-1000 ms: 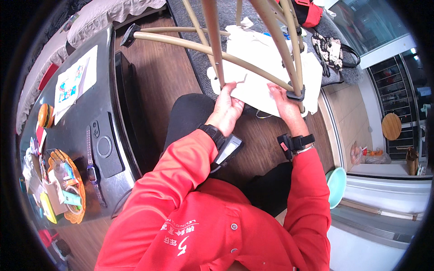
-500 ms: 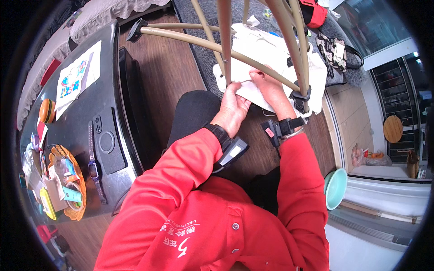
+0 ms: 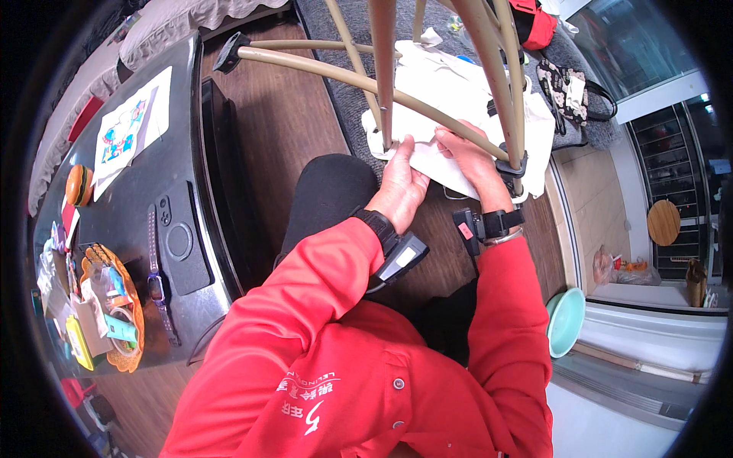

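Fingers of the left hand (image 3: 401, 183) and the right hand (image 3: 467, 156) pinch a white cloth (image 3: 450, 114) against the tan tubes of an upturned frame (image 3: 382, 72), over the wood floor (image 3: 282, 130). Pulled hard, the cloth could snag on a tube, or the frame could tip. Room is tight: tubes cross above both hands, and the black table (image 3: 175, 183) edge lies near on the left.

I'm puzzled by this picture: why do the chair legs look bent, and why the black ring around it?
Head view: a fisheye lens bows the beige chair legs and black table edge; the dark ring is the lens rim. Light is even daylight; the left hand and right hand look sharp.
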Available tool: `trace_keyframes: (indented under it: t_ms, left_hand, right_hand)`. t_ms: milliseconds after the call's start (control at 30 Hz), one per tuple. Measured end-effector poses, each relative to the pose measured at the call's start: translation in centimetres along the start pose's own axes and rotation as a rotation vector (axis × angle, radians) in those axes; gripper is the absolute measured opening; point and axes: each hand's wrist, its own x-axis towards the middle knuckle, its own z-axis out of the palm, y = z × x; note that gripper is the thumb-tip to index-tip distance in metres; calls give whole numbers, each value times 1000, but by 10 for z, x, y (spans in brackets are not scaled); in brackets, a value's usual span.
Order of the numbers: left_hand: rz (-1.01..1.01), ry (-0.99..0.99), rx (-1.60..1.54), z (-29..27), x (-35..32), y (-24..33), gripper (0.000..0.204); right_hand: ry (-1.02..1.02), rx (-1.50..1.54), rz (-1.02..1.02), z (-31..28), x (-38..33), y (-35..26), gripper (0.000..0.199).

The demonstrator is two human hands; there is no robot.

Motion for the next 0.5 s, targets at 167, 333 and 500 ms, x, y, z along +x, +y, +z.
trace_keyframes:
  t_ms: [167,333,500]
  left_hand:
    - [-2,-15,33,-4,1,-1,28]
    - [-40,-100,119,-9,-4,-3,27]
    - [-51,-72,172,-10,-7,-3,23]
  right_hand:
    - [39,131,-50,3,-6,-1,15]
    - [13,113,-198,17,-5,-2,23]
    - [50,-166,-117,12,2,-13,18]
